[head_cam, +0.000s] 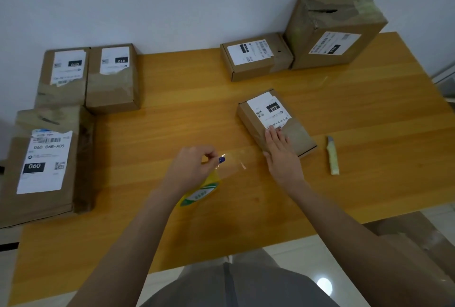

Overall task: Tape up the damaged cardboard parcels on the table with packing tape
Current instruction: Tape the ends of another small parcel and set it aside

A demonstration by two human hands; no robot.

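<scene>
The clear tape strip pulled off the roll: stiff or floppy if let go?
Probably floppy: the clear tape strip looks film-thin and see-through, flat only while stretched from the roll to the parcel. Freed, it would likely curl and stick to itself.

The counter (187, 100) is smooth, shiny yellow wood. The parcels (275, 122) are dull brown cardboard with white paper labels. The tape (231, 166) is clear and glossy.

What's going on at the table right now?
A person is taping the small parcel in the middle of the table. The right hand presses flat on its near end; the left hand holds the yellow tape roll, a clear strip stretched from it toward the parcel. A cutter lies to the parcel's right, untouched.
</scene>
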